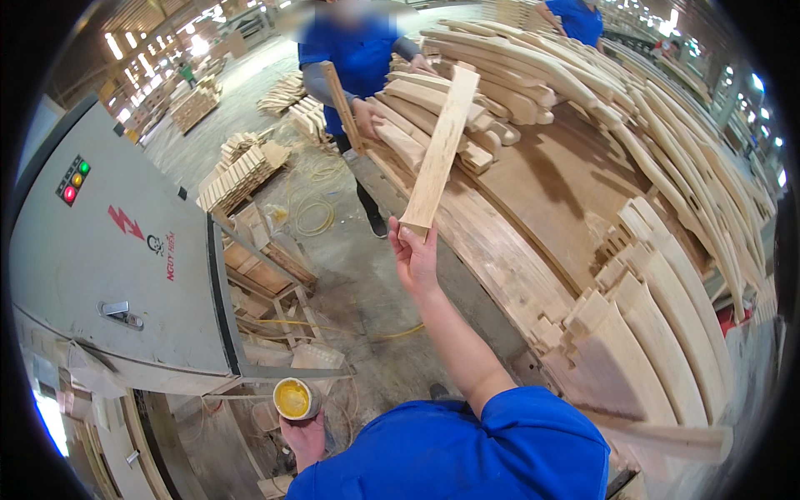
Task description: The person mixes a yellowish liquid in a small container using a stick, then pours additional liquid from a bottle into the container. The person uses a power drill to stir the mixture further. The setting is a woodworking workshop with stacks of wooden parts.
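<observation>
My right hand (415,258) is raised in front of me, its fingers closed round the near end of a long pale wooden board (443,150). The board tilts up and away, its far end in front of the stacked wood. Low on the left, my left hand (307,440) grips a small round tub (293,400) from below. Yellow paste lies inside the tub, its surface uneven. Part of the left hand's fingers is hidden behind the tub.
A grey electrical cabinet (125,250) stands at the left. On the right, a wooden workbench (550,175) carries stacks of curved wooden parts (658,333). Across the bench, a co-worker in blue (354,58) handles wood. A yellow hose (315,218) coils on the floor near wood piles.
</observation>
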The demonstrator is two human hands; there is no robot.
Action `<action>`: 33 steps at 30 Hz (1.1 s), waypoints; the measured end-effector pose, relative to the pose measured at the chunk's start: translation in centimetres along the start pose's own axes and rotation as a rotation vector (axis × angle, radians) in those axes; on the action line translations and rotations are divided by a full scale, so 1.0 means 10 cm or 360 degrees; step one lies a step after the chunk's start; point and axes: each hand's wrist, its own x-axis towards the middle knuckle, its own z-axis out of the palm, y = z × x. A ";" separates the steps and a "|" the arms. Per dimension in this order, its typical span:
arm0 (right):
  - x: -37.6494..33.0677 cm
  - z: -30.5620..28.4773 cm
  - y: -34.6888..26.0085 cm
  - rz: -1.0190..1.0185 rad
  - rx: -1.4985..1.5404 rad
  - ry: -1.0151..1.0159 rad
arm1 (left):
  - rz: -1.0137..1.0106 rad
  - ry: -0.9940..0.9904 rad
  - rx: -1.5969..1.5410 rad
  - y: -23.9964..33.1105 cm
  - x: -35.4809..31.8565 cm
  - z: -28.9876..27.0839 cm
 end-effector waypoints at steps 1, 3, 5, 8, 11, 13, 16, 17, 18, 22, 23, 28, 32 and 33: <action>-0.01 0.01 -0.05 -0.0080 0.0004 0.0027 | -0.0033 -0.0018 0.0016 0.02 0.03 0.01; -0.05 -0.04 -0.17 -0.0212 -0.0028 0.0146 | -0.0126 -0.0047 0.0064 0.04 0.12 -0.01; -0.13 -0.11 -0.28 -0.0352 -0.0067 0.0219 | -0.0224 -0.0100 0.0097 0.09 0.20 -0.04; -0.28 -0.26 -0.39 -0.0526 -0.0062 0.0309 | -0.0378 -0.0185 0.0145 0.08 0.31 -0.03; -0.39 -0.34 -0.51 -0.0647 -0.0123 0.0529 | -0.0482 -0.0215 0.0248 0.09 0.38 -0.03; -0.37 -0.39 -0.68 -0.0738 -0.0017 0.0614 | -0.0553 -0.0281 0.0281 0.07 0.46 -0.03; -0.37 -0.47 -0.79 -0.0601 0.0401 0.0512 | -0.0659 -0.0444 0.0354 0.07 0.59 -0.08; -0.39 -0.52 -0.69 -0.0367 0.0235 0.0479 | -0.0701 -0.0473 0.0353 0.07 0.63 -0.10; -0.45 -0.54 -0.57 -0.0126 0.0074 0.0450 | -0.0711 -0.0502 0.0327 0.08 0.66 -0.10; -0.14 -0.44 -0.29 -0.0119 -0.1431 0.0275 | -0.0756 -0.0397 0.0302 0.10 0.77 -0.14; -0.01 -0.39 -0.24 -0.0202 -0.1874 0.0217 | -0.0756 -0.0381 0.0311 0.11 0.81 -0.17; 0.99 0.23 -0.11 -0.1696 -0.3429 -0.0040 | -0.0656 -0.0291 0.0302 0.21 0.99 -0.06; 1.70 0.33 -0.17 -0.1097 -0.4003 0.0093 | -0.0536 -0.0288 0.0323 0.19 1.15 0.11; 1.82 0.32 -0.13 -0.1126 -0.3998 0.0061 | -0.0506 -0.0276 0.0312 0.22 1.20 0.16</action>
